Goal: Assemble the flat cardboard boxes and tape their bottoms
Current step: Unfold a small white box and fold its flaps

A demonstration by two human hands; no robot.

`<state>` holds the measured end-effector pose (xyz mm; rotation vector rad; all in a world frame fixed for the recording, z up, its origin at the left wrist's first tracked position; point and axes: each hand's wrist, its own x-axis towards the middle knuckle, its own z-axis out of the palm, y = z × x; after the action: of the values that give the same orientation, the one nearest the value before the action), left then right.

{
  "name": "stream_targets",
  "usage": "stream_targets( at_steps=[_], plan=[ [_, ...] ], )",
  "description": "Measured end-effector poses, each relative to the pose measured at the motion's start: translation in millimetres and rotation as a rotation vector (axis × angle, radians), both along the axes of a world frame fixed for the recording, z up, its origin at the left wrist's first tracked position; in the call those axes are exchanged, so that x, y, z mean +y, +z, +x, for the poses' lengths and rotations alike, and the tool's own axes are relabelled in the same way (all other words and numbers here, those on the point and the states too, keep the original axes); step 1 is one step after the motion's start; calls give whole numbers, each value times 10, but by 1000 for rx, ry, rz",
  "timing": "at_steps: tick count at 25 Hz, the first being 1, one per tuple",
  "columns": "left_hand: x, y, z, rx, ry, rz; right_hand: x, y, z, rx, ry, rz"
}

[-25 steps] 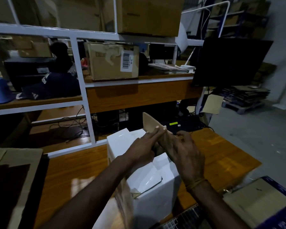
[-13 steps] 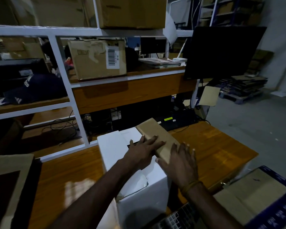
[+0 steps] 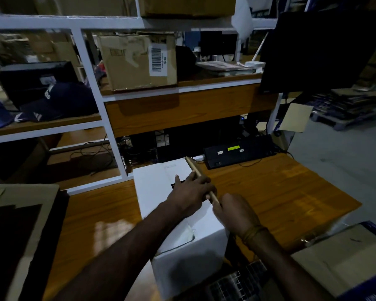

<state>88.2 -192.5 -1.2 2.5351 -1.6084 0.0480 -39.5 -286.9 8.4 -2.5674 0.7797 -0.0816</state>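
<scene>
A white cardboard box (image 3: 156, 187) stands on the wooden table (image 3: 269, 192) in front of me. One of its flaps (image 3: 193, 167), brown on the inside, stands on edge along the box's right top side. My left hand (image 3: 191, 193) lies on the box top with its fingers against that flap. My right hand (image 3: 234, 211) grips the near end of the same flap. A strip of tape (image 3: 189, 235) shows on the box's near face.
A white metal shelf frame (image 3: 89, 88) rises behind the table, holding a brown carton (image 3: 137, 61) with a barcode label. A black device (image 3: 237, 152) with cables lies at the table's back. Flat cardboard (image 3: 20, 213) lies at left, more flat cardboard (image 3: 345, 257) at right.
The brown flap lay flat under both hands half a second ago; now it stands on edge. My right hand has closed around its near end. The view has tilted down slightly.
</scene>
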Motion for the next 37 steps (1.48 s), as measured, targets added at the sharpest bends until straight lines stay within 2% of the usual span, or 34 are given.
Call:
stream_targets(
  at_steps=[4,9,14,18,22,27,32,37],
  plan=[
    [-18,41,-28,-10,-7,-10,11,7,-29,-22,-16,-27],
    [47,66,-60,-6,57,-70,252,-77,-93,-117,9,-275],
    [129,180,-123,50,136,-97,311,-37,-52,23,86,-268],
    [206,225,-215,59,264,-112,315,-44,-81,16,184,-329],
    [342,348,-300,133,332,-103,346,-22,-74,39,281,-315],
    [677,559,-397,226,442,-132,396,-46,69,-61,498,-243],
    [1025,668,-851,345,547,-289,344,82,353,-144,751,-151],
    [1301,876,-1017,225,620,-369,505,205,571,-179,889,-174]
  ],
)
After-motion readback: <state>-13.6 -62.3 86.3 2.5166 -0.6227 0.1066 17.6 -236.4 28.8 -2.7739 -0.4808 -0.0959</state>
